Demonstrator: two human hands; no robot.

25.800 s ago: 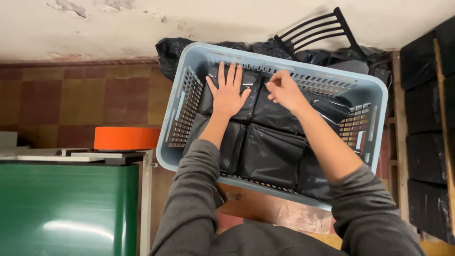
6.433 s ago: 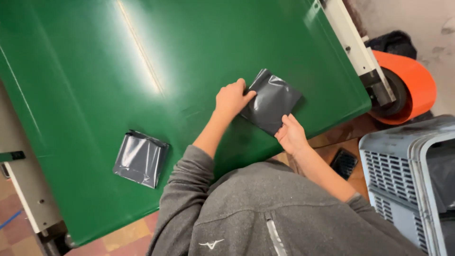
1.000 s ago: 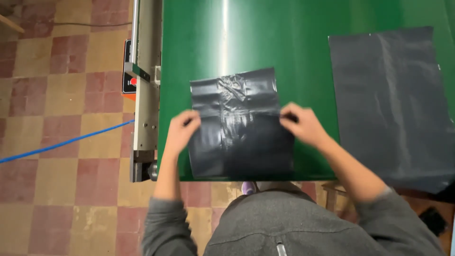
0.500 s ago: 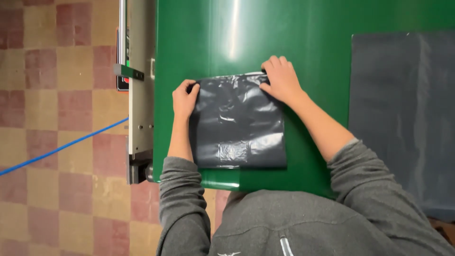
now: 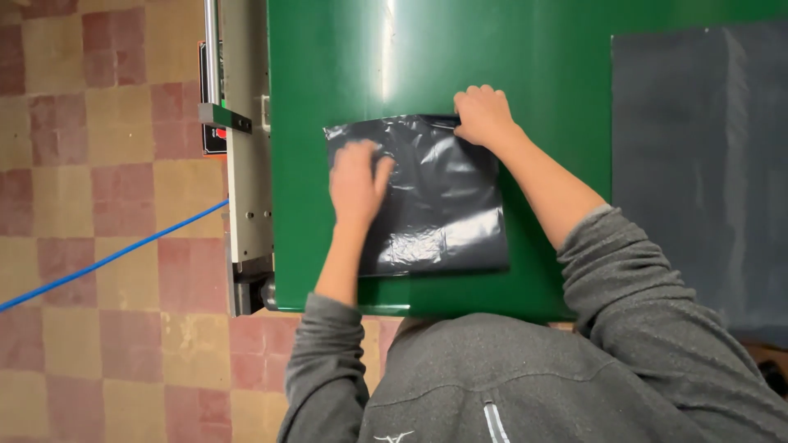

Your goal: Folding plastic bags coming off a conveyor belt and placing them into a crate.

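A dark grey plastic bag (image 5: 443, 205) lies flat on the green table (image 5: 328, 82), near its front edge. My left hand (image 5: 357, 180) rests palm down on the bag's left part, fingers spread and slightly blurred. My right hand (image 5: 483, 115) pinches the bag's far right corner against the table. Both forearms wear grey sleeves.
A larger dark grey sheet (image 5: 698, 164) lies flat on the table's right side. A grey metal rail (image 5: 246, 148) runs along the table's left edge. Beyond it is a red and tan checkered floor (image 5: 98, 246) with a blue cable (image 5: 107, 262) across it.
The bag has been laid down on the table. My left hand has slid from the bag's left edge onto its surface; my right hand stays at the far right corner.
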